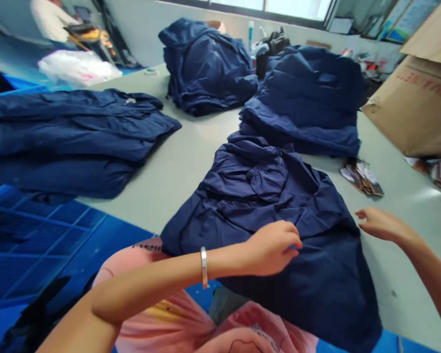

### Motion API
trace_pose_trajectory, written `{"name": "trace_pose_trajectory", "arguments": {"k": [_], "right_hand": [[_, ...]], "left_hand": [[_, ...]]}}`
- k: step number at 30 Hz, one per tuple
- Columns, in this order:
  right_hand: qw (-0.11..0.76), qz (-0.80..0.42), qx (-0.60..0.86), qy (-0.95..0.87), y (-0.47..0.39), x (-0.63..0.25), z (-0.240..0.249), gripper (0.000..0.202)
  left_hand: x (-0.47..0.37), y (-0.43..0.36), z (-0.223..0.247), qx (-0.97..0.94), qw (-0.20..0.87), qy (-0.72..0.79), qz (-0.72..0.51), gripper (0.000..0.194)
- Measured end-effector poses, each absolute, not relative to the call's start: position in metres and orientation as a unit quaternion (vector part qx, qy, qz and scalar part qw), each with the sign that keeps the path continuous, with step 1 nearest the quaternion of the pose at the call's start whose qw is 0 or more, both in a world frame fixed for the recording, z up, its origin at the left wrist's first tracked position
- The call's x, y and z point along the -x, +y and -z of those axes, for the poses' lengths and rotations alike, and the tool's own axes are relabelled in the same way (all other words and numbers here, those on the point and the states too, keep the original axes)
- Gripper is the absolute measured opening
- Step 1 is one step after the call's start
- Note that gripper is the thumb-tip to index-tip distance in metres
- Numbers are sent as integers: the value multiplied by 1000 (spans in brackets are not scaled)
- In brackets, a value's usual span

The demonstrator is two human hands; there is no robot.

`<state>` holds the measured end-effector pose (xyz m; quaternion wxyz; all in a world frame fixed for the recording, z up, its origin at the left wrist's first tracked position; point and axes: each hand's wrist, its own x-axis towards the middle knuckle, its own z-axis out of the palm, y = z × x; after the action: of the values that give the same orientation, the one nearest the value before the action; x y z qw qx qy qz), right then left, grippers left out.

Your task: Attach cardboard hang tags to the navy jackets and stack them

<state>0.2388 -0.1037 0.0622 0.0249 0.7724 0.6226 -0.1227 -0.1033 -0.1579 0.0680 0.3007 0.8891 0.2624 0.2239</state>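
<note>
Navy garment (279,215) is lying rumpled on the pale worktop (183,166), near edge, and its lower end hangs over the edge toward the person. Left hand (272,247) reaches across from the left, fingers curled down onto the cloth about mid-garment, looks like it's pinching a bit of fabric, though I can't tell for sure how tight the grip is. There's a silver bangle (204,267) on that wrist. Right hand (380,224) is at the garment's right edge, fingers loosely spread, holding nothing, just beside the cloth, and whether it's touching I can't tell.

Other stuff around: a flat stack of navy clothes (69,137) on the left, a folded pile (209,68) at the far middle, another heap (308,98) right behind the garment. Cardboard box (419,98) far right, a few printed tags (362,176) on the worktop near it. Blue crate (40,230) sits low on the left.
</note>
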Motion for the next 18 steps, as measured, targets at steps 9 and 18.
{"name": "trace_pose_trajectory", "arguments": {"k": [9,18], "right_hand": [[-51,-37,-654,754,-121,-208,-27,52],[25,-18,-714,699,-169,-218,-42,33]], "left_hand": [[65,-55,-49,-842,185,381,-334,19],[-2,2,-25,-848,93,386,-352,19]]}}
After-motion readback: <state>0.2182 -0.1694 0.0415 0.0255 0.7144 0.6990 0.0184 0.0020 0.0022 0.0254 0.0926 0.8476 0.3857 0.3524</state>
